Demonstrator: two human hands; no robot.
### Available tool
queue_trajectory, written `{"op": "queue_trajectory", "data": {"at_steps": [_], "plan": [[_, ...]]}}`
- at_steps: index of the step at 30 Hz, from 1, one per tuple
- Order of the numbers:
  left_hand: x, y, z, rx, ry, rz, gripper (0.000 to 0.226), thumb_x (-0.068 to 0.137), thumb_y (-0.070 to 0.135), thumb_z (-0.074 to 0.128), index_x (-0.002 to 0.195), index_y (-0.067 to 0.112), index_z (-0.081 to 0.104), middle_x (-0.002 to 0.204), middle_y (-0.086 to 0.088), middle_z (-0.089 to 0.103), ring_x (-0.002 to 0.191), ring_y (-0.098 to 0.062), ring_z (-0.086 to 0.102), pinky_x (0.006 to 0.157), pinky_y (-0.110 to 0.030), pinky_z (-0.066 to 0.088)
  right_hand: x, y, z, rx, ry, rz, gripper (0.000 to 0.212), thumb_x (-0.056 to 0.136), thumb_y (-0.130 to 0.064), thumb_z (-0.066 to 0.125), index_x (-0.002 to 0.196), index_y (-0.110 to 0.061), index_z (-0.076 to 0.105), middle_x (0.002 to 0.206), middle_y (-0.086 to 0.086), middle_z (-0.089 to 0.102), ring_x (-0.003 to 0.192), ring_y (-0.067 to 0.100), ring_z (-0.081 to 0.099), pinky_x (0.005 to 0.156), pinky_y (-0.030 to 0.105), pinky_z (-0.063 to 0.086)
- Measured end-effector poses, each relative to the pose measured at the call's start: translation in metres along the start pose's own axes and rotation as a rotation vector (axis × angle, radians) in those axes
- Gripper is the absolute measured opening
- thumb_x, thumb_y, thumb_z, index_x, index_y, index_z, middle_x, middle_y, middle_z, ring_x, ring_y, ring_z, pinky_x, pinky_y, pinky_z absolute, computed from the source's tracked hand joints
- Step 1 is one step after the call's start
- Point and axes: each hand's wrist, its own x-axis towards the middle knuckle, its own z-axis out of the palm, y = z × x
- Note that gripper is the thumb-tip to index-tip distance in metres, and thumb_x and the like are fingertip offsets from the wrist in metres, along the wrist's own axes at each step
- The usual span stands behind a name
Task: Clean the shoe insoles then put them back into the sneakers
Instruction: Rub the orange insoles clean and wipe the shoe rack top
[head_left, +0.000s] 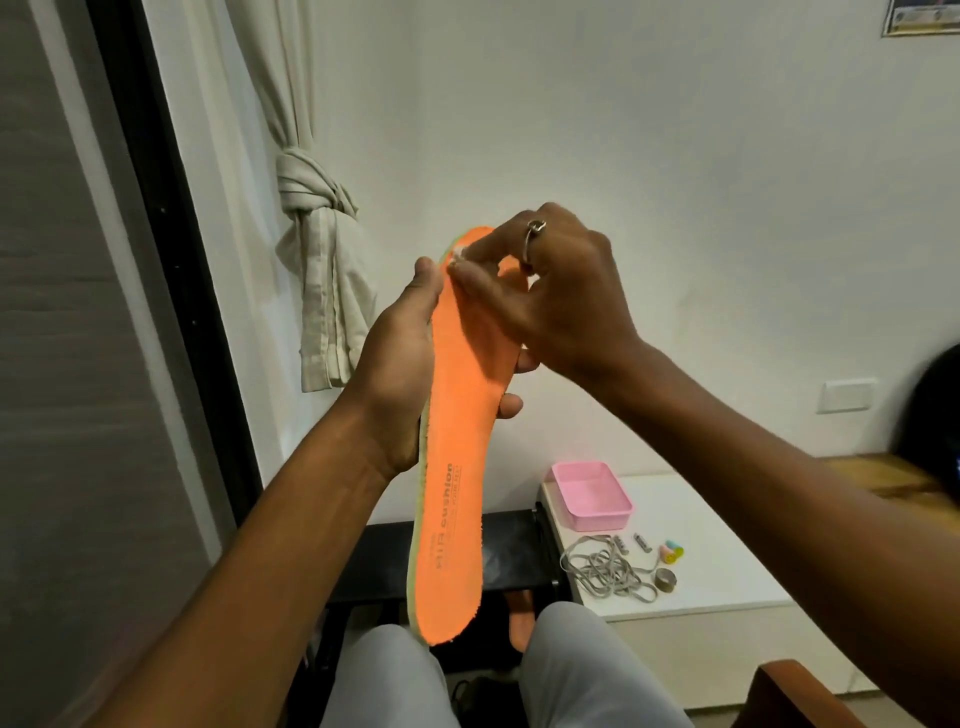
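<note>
Gripping the fuzzy orange insole (457, 415), left hand (400, 374); right hand (566, 301) pinches white wad (457, 257).

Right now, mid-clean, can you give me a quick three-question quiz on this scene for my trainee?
1. True or false: the left hand grips the orange insole, holding it up in the air.
2. Where on the insole does the right hand pinch the white wad? A: on the printed lettering. B: at the upper end. C: at the lower end.
3. Fill in: the grey laces lie on the white cabinet, near the pink ____.
Key: 1 true. 2 B. 3 tray, the pink tray.
</note>
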Motion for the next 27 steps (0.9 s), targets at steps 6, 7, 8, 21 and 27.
{"op": "queue_trajectory", "data": {"at_steps": [6, 7, 8, 21, 27], "plan": [[-0.001, -0.002, 0.001, -0.010, -0.023, 0.000, 0.064, 0.104, 0.062, 0.021, 0.133, 0.023, 0.062, 0.118, -0.015, 0.071, 0.087, -0.032, 0.070, 0.065, -0.042, 0.053, 0.007, -0.006, -0.003, 0.051, 0.003, 0.043, 0.009, 0.086, -0.029, 0.078, 0.086, -0.019, 0.077, 0.082, -0.006, 0.073, 0.076, 0.011, 0.061, 0.066, 0.029, 0.048], [0.000, -0.002, 0.001, -0.025, -0.030, 0.006, 0.063, 0.104, 0.061, 0.021, 0.131, 0.024, 0.063, 0.116, -0.012, 0.072, 0.084, -0.032, 0.070, 0.064, -0.041, 0.052, 0.001, -0.012, -0.003, 0.064, -0.022, 0.014, 0.009, 0.086, -0.028, 0.079, 0.087, -0.019, 0.077, 0.082, -0.005, 0.073, 0.076, 0.014, 0.062, 0.066, 0.029, 0.048], [-0.001, -0.002, 0.002, -0.035, -0.033, 0.010, 0.062, 0.105, 0.061, 0.020, 0.130, 0.025, 0.064, 0.116, -0.011, 0.072, 0.083, -0.031, 0.070, 0.064, -0.041, 0.051, -0.001, -0.013, -0.004, 0.063, -0.033, 0.001, 0.009, 0.086, -0.028, 0.079, 0.087, -0.019, 0.077, 0.082, -0.004, 0.073, 0.077, 0.016, 0.063, 0.065, 0.031, 0.049], [-0.001, -0.003, 0.002, 0.007, -0.002, -0.005, 0.065, 0.104, 0.063, 0.022, 0.137, 0.022, 0.060, 0.121, -0.016, 0.070, 0.094, -0.035, 0.069, 0.065, -0.042, 0.052, 0.003, 0.015, -0.017, -0.104, -0.039, -0.003, 0.011, 0.090, -0.029, 0.072, 0.089, -0.019, 0.076, 0.085, -0.007, 0.070, 0.077, 0.007, 0.048, 0.066, 0.032, 0.047], [0.000, -0.001, -0.002, 0.012, 0.014, 0.005, 0.069, 0.103, 0.064, 0.020, 0.134, 0.019, 0.063, 0.122, -0.013, 0.070, 0.088, -0.030, 0.066, 0.067, -0.044, 0.053, -0.007, 0.005, -0.025, -0.035, -0.297, -0.093, 0.007, 0.087, -0.025, 0.074, 0.090, -0.022, 0.079, 0.085, -0.009, 0.070, 0.082, 0.012, 0.059, 0.066, 0.035, 0.051]]}}
